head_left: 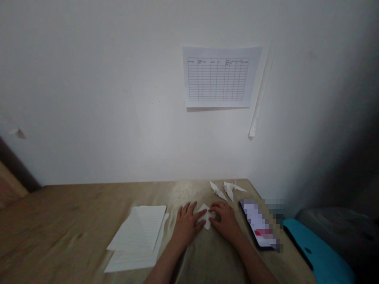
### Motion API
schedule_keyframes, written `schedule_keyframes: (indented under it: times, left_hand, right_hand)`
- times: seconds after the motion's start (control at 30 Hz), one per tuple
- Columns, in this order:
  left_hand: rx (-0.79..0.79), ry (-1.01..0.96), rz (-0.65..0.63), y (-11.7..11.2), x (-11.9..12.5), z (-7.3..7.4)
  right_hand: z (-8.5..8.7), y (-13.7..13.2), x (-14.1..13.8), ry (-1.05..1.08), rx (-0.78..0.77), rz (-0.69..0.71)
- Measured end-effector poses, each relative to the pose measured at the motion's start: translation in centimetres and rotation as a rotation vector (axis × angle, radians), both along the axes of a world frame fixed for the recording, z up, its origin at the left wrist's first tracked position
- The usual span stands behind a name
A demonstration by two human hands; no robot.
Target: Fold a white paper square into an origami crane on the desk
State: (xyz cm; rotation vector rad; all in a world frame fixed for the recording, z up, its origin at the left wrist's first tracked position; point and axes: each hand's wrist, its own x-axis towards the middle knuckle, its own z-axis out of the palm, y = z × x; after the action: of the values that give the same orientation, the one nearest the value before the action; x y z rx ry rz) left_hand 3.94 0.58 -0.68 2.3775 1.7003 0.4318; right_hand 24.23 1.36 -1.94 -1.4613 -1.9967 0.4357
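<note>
A small piece of folded white paper [206, 221] lies flat on the table between my two hands, its upper and lower corners showing pointed. My left hand [188, 221] is at its left, fingers spread on the tabletop, with the index finger and thumb reaching onto the paper. From the right, my right hand [224, 221] bends its fingers in, and its thumb and fingertips rest on the paper's right side, pinching or pressing it. Parts of the paper are covered by fingers. Just beyond the right hand are folded paper cranes [218, 191], small and white.
Lined paper sheets [142, 227] lie stacked at the left on the cloth-covered table [65, 225]. A phone [257, 225] with a lit, partly blurred screen sits at the right. Past the edge is a teal object [318, 248]. A printed table sheet [220, 79] hangs on the wall.
</note>
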Motion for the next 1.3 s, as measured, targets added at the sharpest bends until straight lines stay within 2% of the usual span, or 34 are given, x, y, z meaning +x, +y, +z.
schedule_keyframes:
  times: [0.27,0.4,0.63,0.97,1.3]
  left_hand:
    - [-0.084,-0.077,-0.061,1.1,-1.4,-0.5]
    - [-0.067,-0.139,-0.108,1.7,-2.3,-0.8]
    - [0.005,-0.184,-0.107,2.2,-2.9,-0.9]
    - [0.139,-0.197,-0.221,2.3,-2.3,-1.1]
    - [0.172,-0.257,-0.234,1.5,-1.7,-1.1]
  right_hand:
    - [-0.1,0.1,0.3,0.014,-0.005,-0.007]
    - [0.0,0.0,0.3,0.009,-0.020,-0.003]
    - [0.3,-0.1,0.2,-0.022,-0.052,0.004]
    - [0.6,-0.5,-0.1,-0.048,-0.010,0.025]
    - [1.3,-1.2,-0.3,-0.069,0.012,0.150]
